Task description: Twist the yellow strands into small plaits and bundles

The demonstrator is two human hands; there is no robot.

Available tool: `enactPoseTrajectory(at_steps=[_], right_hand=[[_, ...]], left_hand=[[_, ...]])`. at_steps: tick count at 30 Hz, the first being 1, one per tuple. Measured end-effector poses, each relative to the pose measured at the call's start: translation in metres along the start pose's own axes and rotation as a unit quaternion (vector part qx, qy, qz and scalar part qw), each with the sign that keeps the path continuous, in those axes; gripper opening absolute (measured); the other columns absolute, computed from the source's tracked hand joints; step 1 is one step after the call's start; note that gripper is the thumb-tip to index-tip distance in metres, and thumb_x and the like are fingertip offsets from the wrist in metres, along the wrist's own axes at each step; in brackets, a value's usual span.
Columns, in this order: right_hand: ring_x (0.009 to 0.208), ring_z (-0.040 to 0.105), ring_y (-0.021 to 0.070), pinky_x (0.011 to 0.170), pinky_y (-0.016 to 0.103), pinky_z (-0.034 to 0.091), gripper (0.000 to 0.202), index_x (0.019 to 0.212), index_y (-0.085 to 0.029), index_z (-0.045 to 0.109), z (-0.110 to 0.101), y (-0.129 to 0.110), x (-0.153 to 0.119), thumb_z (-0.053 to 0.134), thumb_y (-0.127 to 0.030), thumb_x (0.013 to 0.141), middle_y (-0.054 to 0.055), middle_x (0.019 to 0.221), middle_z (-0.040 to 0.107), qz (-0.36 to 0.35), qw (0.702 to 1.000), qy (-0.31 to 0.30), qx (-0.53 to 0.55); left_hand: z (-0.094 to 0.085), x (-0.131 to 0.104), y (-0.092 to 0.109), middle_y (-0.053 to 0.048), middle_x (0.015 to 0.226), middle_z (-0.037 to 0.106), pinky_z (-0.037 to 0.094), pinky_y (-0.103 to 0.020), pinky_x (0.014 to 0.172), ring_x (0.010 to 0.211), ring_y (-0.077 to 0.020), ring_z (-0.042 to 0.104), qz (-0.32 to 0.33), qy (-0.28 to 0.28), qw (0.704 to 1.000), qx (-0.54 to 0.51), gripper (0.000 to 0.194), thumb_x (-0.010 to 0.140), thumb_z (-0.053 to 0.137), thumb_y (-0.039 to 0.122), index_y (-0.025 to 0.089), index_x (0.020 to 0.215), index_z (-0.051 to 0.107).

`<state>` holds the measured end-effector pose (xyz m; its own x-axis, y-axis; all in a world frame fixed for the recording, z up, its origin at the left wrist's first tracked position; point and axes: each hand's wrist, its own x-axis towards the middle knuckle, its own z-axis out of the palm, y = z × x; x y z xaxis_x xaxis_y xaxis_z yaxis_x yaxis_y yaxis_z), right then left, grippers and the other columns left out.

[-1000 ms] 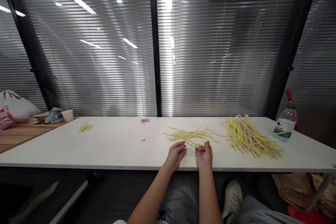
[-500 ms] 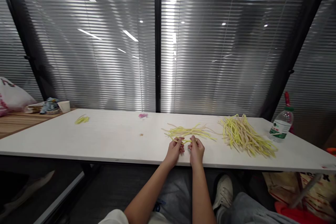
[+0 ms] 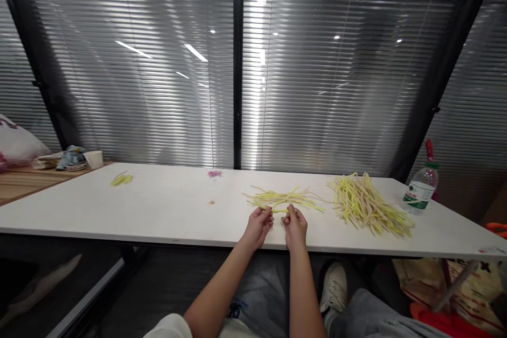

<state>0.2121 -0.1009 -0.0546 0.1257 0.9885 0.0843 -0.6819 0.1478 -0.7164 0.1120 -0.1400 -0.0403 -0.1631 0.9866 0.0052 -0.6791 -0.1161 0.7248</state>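
Left hand (image 3: 257, 227), right hand (image 3: 296, 227) slightly apart, pinching 1 yellow strand (image 3: 279, 211); loose strands (image 3: 278, 198) just beyond, pile (image 3: 366, 203) at right.

Slatted blinds (image 3: 301, 95) hang beyond the white table (image 3: 158, 216), split by a dark upright post (image 3: 237, 74). Near the table's right end stands a clear bottle (image 3: 420, 190) with a green cap and a label. At left, a wood-grain surface (image 3: 35, 186) carries a white plastic bag (image 3: 19, 141), a crumpled blue item (image 3: 72, 158) and a white cup (image 3: 94, 159).
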Motion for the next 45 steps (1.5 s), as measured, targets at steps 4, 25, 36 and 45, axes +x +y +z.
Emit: enactPoseTrajectory(at_steps=[4,25,36,45], right_hand=[[0.048,0.046,0.0045,0.049,0.018,0.043,0.033,0.078,-0.019,0.06,-0.002,-0.001,0.001,0.079,-0.037,0.057,-0.007,0.061,0.055,0.026,0.999,-0.031,0.037],[0.057,0.053,0.0122,0.055,0.023,0.044,0.043,0.097,-0.013,0.069,-0.003,0.013,-0.003,0.063,-0.046,0.07,0.002,0.07,0.065,-0.079,0.964,-0.012,-0.254],[0.082,0.058,0.0172,0.076,0.027,0.044,0.027,0.095,-0.021,0.071,0.0,0.011,-0.007,0.054,-0.032,0.078,0.006,0.086,0.065,-0.189,0.91,-0.122,-0.349],[0.083,0.057,0.0169,0.078,0.028,0.045,0.033,0.102,-0.023,0.069,0.0,0.014,-0.009,0.044,-0.018,0.081,0.005,0.088,0.058,-0.205,0.87,-0.186,-0.407]], left_hand=[[0.002,-0.004,-0.002,-0.004,0.066,0.064,0.046,-0.019,0.058,0.058,-0.0091,0.06,0.009,-0.035,0.996,0.084,0.032,0.059,0.081,0.028,0.011,0.079,0.062],[0.002,-0.001,-0.004,-0.001,0.062,0.061,0.041,-0.016,0.053,0.054,-0.0063,0.056,0.046,0.019,0.998,0.048,0.034,0.06,0.079,0.035,0.013,0.078,0.061],[0.002,-0.001,-0.005,0.001,0.058,0.055,0.039,-0.018,0.053,0.053,-0.0065,0.05,0.143,0.037,0.984,0.1,0.037,0.066,0.072,0.044,0.013,0.085,0.067],[-0.002,0.001,-0.009,0.002,0.057,0.053,0.037,-0.019,0.053,0.054,-0.0074,0.047,0.171,0.02,0.977,0.126,0.034,0.069,0.069,0.045,0.013,0.08,0.067]])
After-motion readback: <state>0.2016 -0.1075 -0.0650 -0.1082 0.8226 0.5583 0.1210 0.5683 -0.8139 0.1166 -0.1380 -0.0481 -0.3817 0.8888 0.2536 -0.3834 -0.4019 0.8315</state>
